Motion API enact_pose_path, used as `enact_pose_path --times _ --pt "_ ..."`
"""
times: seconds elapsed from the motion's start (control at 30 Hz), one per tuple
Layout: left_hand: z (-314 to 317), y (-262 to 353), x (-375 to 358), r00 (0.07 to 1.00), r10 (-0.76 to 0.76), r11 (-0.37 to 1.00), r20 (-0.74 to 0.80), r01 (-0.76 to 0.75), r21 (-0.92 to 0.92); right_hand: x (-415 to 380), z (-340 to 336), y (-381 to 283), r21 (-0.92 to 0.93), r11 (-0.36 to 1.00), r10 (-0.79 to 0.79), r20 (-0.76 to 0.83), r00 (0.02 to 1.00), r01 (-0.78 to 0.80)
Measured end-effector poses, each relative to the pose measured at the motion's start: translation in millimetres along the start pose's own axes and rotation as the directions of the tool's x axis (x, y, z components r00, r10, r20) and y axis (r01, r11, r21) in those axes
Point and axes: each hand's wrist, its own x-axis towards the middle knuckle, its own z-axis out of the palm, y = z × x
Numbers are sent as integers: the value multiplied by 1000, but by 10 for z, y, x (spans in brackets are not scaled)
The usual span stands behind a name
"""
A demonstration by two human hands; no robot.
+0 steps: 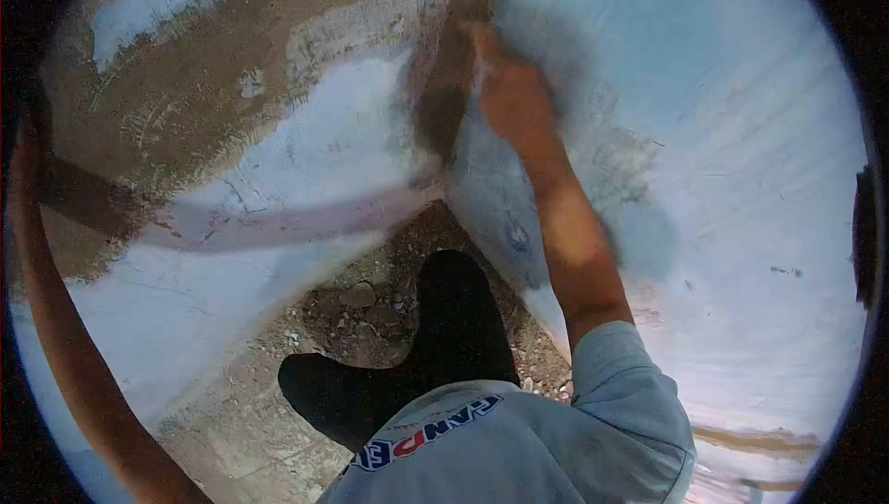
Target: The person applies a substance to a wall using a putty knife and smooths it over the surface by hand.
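Note:
My right hand [517, 101] is against the wall near the inner corner, at the top middle of the head view. Its fingers look curled, with one digit stretched up towards the brown patch. Whatever they may hold is hidden. Far to the left, my left hand [28, 157] lies in dark shade at the view's edge, beside the left wall's brown area; its fingers do not show clearly. The left wall [343, 124] has pale paint and a broad brown rough patch [199, 101]. Pale blue and white paint, with smudges, covers the right wall [741, 180].
The two walls meet in a corner just ahead of me. Below is stony, dusty ground [361, 305], where my dark-clad legs [454, 319] stand close to the corner. Brown streaks [755, 439] mark the lower right. Arm shadows fall across the left wall.

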Motion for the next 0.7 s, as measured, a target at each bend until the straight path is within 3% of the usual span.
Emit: enact_pose_path --times 0.07,0.13,0.23,0.3,0.4,0.47,0.53,0.63,0.7 --pt "-38 49 7 1000 -8 1000 2 8 -5 157 -94 17 -21 996 -93 -195 976 91" --pt "-7 28 -21 1000 0 1000 -22 0 -6 320 -16 34 -16 982 -183 -281 942 186" --pt "5 54 -55 988 116 993 -100 -115 14 -158 727 155 167 986 11 -113 994 8" --pt "25 -19 -51 992 87 996 -91 -90 -25 -461 1132 380 82 997 -15 23 1000 13" --pt "-10 20 -36 991 107 993 -86 -111 -33 -612 1034 376 152 985 -105 135 985 84" --pt "-8 12 -71 984 158 987 -86 -158 9 -348 737 308 180 949 -221 -210 952 260" --pt "39 -76 -40 989 123 991 -83 -127 -46 -42 227 86 46 980 -181 -213 960 195" --pt "23 -46 -68 989 121 987 -80 -128 -92 279 213 99 3 932 -333 -387 860 363" --pt "76 -138 -33 993 102 992 -62 -106 -64 -4 616 122 120 983 -117 -190 975 141"
